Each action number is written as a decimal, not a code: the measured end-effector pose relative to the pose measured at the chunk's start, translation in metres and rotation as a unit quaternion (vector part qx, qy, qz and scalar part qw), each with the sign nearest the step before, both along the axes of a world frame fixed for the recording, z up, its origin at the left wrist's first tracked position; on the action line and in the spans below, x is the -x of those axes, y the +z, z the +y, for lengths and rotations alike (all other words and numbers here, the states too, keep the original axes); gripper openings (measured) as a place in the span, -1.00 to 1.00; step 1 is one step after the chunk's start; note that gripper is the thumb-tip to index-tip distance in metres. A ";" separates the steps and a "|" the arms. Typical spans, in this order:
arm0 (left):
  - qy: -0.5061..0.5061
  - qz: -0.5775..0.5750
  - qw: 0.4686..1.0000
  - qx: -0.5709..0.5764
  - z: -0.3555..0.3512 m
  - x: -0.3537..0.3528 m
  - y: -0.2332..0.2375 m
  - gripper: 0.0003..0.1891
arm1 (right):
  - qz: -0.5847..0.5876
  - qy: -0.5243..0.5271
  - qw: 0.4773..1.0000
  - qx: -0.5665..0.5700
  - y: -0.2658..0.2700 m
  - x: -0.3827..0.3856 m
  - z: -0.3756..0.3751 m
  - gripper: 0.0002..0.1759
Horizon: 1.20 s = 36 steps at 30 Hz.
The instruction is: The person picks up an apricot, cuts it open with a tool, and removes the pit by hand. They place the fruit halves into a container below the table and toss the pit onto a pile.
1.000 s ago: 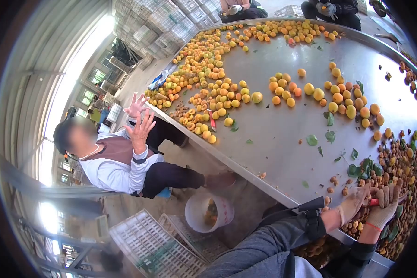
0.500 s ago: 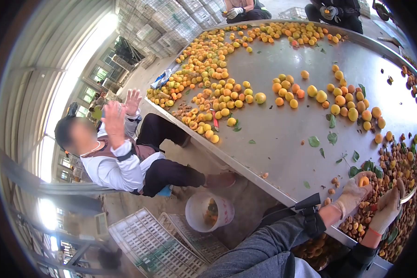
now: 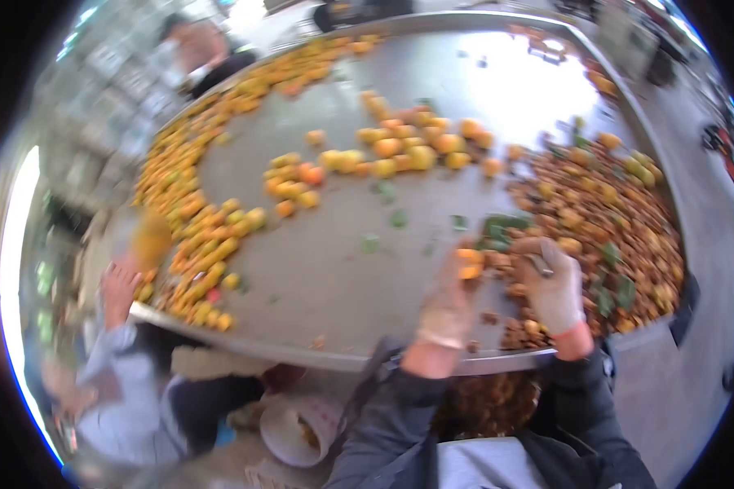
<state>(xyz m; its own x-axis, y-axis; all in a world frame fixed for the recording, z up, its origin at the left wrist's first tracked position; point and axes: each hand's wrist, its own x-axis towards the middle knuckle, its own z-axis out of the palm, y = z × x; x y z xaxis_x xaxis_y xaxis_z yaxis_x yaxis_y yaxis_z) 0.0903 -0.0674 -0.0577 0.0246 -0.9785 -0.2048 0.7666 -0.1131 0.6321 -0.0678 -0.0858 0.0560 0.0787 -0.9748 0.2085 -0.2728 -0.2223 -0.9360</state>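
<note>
The picture is blurred by motion. My left hand (image 3: 453, 301), in a pale glove, holds an orange apricot (image 3: 468, 262) at its fingertips above the metal table (image 3: 326, 269). My right hand (image 3: 553, 289), also gloved, grips a small knife (image 3: 540, 262) just right of the fruit. Both hands hover at the near edge of a heap of brown pits and fruit scraps (image 3: 603, 220). Green leaves (image 3: 501, 226) lie just beyond my fingers.
Loose apricots (image 3: 400, 147) lie across the table's middle, and a long band of them (image 3: 196, 220) runs along its left edge. A person in a white top (image 3: 130, 391) sits at the lower left. A white bucket (image 3: 298, 428) stands on the floor under the table's rim.
The view has swung right and turned blurry, so the table now fills the frame. My hands have come closer together, the left still holding the apricot. The seated person has lowered their raised hands.
</note>
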 end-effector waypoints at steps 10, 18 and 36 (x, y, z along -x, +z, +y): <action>0.021 0.072 0.993 -0.088 0.009 0.007 0.081 -0.52 | 0.058 0.031 0.997 -0.040 0.009 0.005 0.011 -0.81; -0.387 -0.352 0.819 0.236 0.059 0.013 0.148 -0.64 | -0.005 -0.040 0.998 -0.040 0.023 0.027 -0.001 -0.81; 0.014 -0.849 0.516 -0.112 -0.189 -0.114 0.067 -0.57 | -0.053 -0.037 0.990 -0.128 0.025 0.025 -0.017 -0.83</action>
